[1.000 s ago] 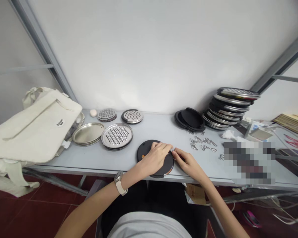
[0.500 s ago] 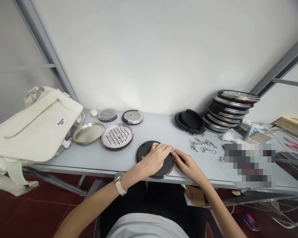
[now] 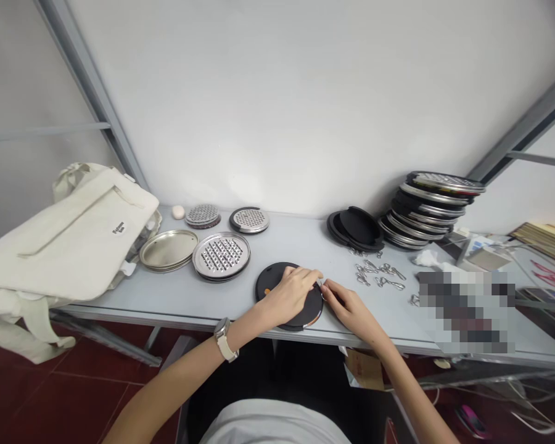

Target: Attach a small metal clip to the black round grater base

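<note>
A round black plastic disc [image 3: 268, 277] with a small orange mark lies at the table's front edge, a metal strip showing along its lower right rim. My left hand [image 3: 292, 295], with a watch on the wrist, reaches across it from the left, its curled fingertips at the right rim. My right hand [image 3: 349, 309] pinches thumb and forefinger at the same spot. Between both sets of fingertips shows a glint of a small metal clip [image 3: 320, 283]; most of it is hidden. Several similar wire clips [image 3: 369, 269] lie scattered to the right.
Round grater plates [image 3: 221, 255] and plain metal discs [image 3: 169, 248] lie at left, beside a cream bag [image 3: 87, 237]. Black round trays [image 3: 361, 228] and a tall leaning stack of graters [image 3: 428, 213] stand at the back right. Further right is clutter with cables.
The view has shifted slightly. My fingers stay at the disc's right rim; the left fingertips have moved a little, and slightly more of the metal shows between the hands.
</note>
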Tool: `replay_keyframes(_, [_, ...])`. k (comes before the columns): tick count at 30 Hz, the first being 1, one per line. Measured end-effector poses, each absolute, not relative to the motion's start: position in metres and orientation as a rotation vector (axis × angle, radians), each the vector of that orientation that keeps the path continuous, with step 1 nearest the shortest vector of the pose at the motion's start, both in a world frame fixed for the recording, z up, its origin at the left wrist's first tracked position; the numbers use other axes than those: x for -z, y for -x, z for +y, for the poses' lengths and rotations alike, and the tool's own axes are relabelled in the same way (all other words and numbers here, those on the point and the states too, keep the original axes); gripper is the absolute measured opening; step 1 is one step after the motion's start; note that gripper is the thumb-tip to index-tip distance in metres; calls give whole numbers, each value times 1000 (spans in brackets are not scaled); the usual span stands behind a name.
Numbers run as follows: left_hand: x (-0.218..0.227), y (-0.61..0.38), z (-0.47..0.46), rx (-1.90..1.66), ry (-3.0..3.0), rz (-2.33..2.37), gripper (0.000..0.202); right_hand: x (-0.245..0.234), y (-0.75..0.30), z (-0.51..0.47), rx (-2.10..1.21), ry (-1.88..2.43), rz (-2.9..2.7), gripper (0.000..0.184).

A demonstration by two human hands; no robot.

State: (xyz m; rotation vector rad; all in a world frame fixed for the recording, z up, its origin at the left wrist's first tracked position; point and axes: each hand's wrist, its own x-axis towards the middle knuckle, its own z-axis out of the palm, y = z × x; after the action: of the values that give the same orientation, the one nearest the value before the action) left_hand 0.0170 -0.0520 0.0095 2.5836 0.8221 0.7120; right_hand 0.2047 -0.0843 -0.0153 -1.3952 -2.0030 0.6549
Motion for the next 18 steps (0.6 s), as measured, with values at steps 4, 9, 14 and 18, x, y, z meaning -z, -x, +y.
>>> replay_keyframes(4, [-12,-16,-53,-706,-2583,809,29,16,-205,-85,-659,1392,-1997,31])
replay_keyframes(9, [-11,-16,-52,-689,-2592,794,32,18,-208,-86,-666,1397,-1983,33])
replay_keyframes(14, [-9,-17,-51,-679,-2598,827,34,20,-208,-82,-647,1392,-1984,32])
replay_keyframes(18, [-8,-17,-52,-688,-2608,821,33,21,-208,-76,-682,1390,-1986,32])
